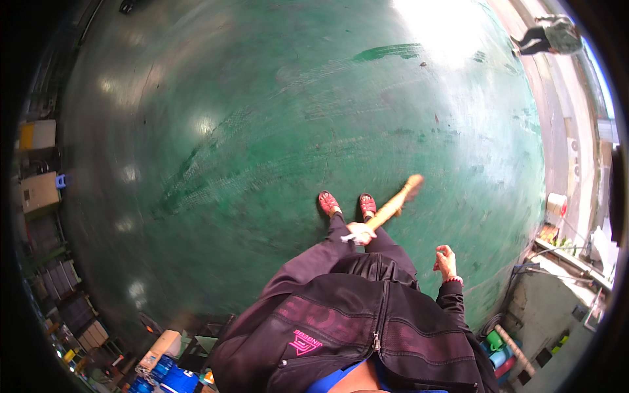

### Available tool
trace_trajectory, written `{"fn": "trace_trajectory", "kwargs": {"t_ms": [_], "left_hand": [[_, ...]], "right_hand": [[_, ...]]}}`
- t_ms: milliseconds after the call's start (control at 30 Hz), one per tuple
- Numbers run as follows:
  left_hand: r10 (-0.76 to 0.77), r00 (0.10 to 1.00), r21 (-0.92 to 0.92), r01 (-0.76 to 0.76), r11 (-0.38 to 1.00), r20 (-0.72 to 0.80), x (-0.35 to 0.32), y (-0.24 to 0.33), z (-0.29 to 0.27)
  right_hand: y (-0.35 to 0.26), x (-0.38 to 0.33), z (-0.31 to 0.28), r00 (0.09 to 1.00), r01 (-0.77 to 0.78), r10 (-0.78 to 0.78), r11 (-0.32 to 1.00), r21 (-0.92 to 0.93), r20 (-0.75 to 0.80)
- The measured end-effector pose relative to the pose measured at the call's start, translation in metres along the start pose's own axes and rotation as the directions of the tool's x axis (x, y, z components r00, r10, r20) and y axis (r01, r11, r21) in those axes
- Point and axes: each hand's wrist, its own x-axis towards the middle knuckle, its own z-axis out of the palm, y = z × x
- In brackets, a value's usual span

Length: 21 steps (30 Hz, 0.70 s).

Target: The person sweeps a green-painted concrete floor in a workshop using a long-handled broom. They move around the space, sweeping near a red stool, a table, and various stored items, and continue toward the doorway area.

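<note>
In front of my legs my left hand [361, 232] is closed around one end of a long tan stick-like thing [388, 213], perhaps a hand broom. Its far end is brownish and smeared by motion, so its exact kind is unclear. A short whitish piece shows on the other side of the fist. Out to my right hangs my right hand [445, 262], its fingers curled in with nothing visible in them. A red bracelet [453, 281] circles that wrist.
I stand on a glossy green floor [262, 144] with wet-looking streaks. Cardboard boxes [40, 192] and shelving line the left. Blue containers [177, 378] sit at the lower left. A person [557, 36] stands far right, beyond a white-and-red bucket [556, 205] and a low wall [540, 301].
</note>
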Motion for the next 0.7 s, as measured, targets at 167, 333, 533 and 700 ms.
{"fn": "trace_trajectory", "kwargs": {"t_ms": [167, 333, 533, 700], "left_hand": [[0.206, 0.645, -0.356, -0.627, 0.693, -0.736, -0.176, -0.083, 0.085], [0.237, -0.038, 0.197, -0.69, 0.697, -0.971, -0.25, -0.05, 0.125], [0.115, -0.358, 0.315, -0.573, 0.757, -0.927, -0.205, 0.012, 0.126], [0.07, -0.085, 0.106, -0.57, 0.815, -0.994, -0.134, 0.03, 0.158]], "right_hand": [[0.037, -0.001, -0.006, 0.996, -0.088, 0.091, 0.992, 0.089, -0.022], [0.08, -0.006, -0.006, 0.976, -0.217, 0.217, 0.975, 0.049, 0.003], [0.096, -0.017, -0.018, 0.971, -0.214, 0.224, 0.969, 0.12, -0.082], [0.108, -0.018, -0.018, 0.96, -0.275, 0.28, 0.953, 0.132, -0.026]]}}
